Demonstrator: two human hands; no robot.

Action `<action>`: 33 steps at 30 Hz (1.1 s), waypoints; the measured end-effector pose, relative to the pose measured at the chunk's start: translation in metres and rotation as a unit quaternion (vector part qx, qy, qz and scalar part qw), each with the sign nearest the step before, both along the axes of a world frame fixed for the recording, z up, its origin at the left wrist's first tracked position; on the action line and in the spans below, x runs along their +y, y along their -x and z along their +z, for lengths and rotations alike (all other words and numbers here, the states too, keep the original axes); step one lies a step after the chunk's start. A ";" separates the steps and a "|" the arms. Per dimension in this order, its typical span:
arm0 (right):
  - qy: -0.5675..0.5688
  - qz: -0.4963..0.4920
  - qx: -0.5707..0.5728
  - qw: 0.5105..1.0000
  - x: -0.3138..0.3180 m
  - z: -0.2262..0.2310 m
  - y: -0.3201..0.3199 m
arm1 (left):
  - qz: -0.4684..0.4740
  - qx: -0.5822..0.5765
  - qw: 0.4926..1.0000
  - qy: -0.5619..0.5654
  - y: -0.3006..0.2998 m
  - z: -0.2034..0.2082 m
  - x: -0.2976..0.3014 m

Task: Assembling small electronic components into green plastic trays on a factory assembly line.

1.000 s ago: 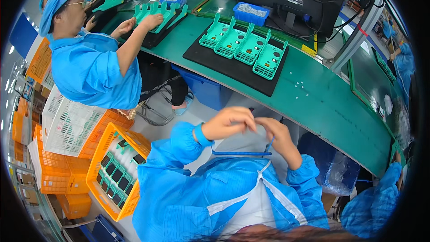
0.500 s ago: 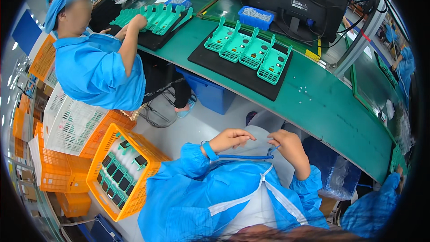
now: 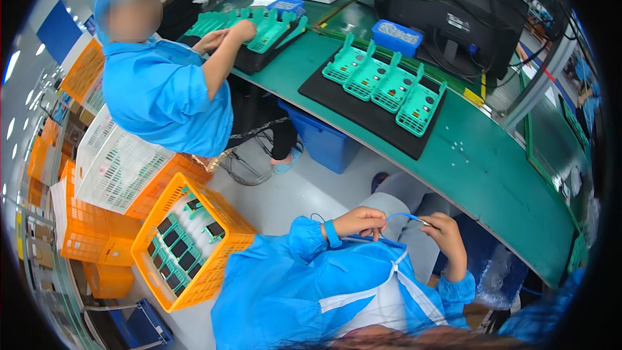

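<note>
Both hands are over my lap, below the table's edge. My left hand [image 3: 363, 221] wears a blue wristband [image 3: 332, 234] and has its fingers curled on a blue cord [image 3: 403, 214]. That cord arches across the gap to my right hand [image 3: 444, 234], whose thumb and fingers pinch its end, where a small metal-looking clip [image 3: 424, 223] shows. On the table, a black mat [image 3: 363, 111] carries a row of several green plastic housings [image 3: 421, 109] with round dark parts and gridded ends. Neither hand touches them.
Small white bits [image 3: 459, 147] lie on the green table [image 3: 505, 185]. Behind the mat stand a blue bin of small parts [image 3: 396, 37] and a monitor [image 3: 450, 16]. To the left, a co-worker [image 3: 165, 97] handles similar housings. An orange crate [image 3: 243, 230] holds boards near my left elbow.
My left hand's fingers have curled in onto the cord, which now arches between both hands. My right hand has turned, showing the clip. The whole view has shifted somewhat.
</note>
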State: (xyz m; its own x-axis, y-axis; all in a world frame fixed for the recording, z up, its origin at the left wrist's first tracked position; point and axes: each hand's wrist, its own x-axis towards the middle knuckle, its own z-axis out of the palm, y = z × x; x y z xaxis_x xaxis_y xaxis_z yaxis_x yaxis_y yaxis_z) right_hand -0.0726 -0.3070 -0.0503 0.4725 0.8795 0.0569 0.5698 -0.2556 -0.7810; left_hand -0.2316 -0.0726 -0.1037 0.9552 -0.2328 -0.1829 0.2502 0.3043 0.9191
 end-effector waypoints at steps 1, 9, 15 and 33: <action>-0.015 -0.025 0.042 0.999 -0.007 0.000 0.001 | 0.006 -0.014 0.999 -0.029 0.002 0.000 0.003; -0.100 0.002 0.068 0.993 0.007 -0.024 0.035 | -0.028 -0.167 0.974 -0.152 -0.002 -0.003 -0.015; 0.051 0.098 0.118 0.987 0.010 -0.062 0.012 | -0.052 -0.233 0.955 -0.174 -0.009 0.006 -0.007; -0.232 -0.104 0.596 0.762 0.027 -0.071 0.047 | -0.140 -0.242 0.916 -0.288 -0.012 -0.007 -0.027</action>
